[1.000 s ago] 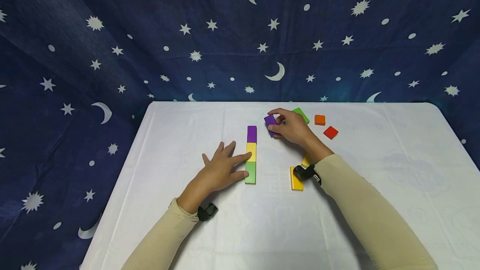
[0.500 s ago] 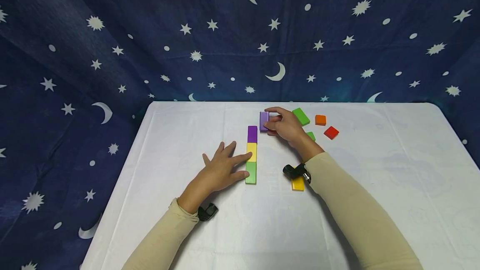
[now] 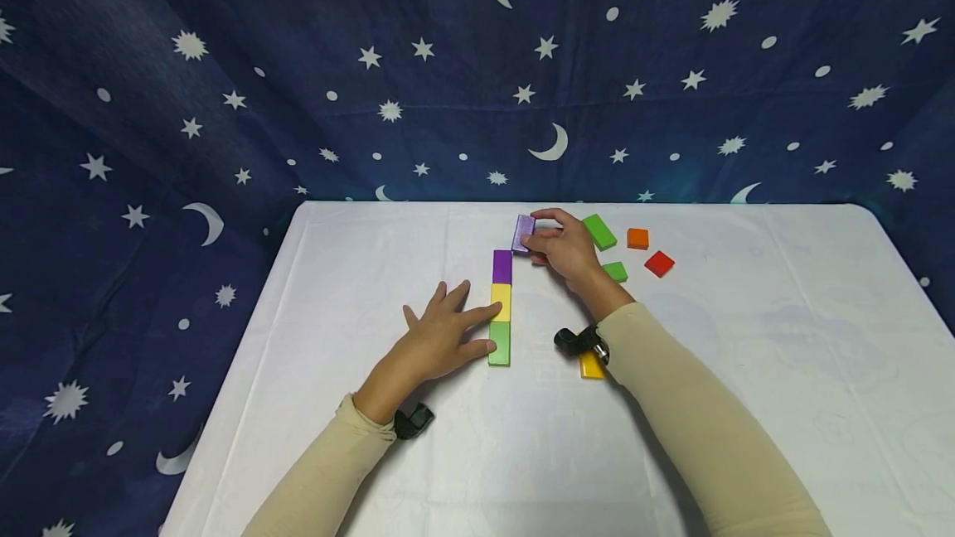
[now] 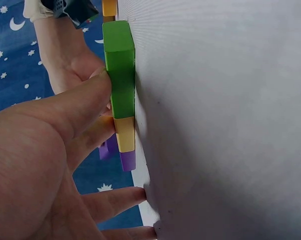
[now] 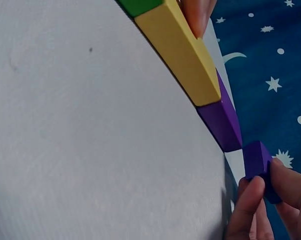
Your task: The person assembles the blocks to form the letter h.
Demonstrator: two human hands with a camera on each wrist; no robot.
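A row of blocks runs away from me on the white table: a green block (image 3: 499,345) nearest, a yellow block (image 3: 501,303) in the middle, a purple block (image 3: 502,267) at the far end. My left hand (image 3: 436,338) has its fingers spread; thumb and index finger touch the sides of the green and yellow blocks. Just beyond the far end, my right hand (image 3: 569,249) pinches a second purple block (image 3: 523,234), slightly tilted, between thumb and fingers. In the right wrist view this held purple block (image 5: 258,162) is close to the end of the row.
Two green blocks (image 3: 599,232), an orange block (image 3: 637,239) and a red block (image 3: 660,263) lie right of my right hand. A yellow-orange block (image 3: 592,366) is partly hidden under the right wrist camera (image 3: 578,343). A star-patterned curtain (image 3: 448,73) hangs behind the table (image 3: 358,255).
My right hand has carried the second purple block leftward and slightly away from me, toward the row's far end, turning it more upright. The left hand and the row have stayed still.
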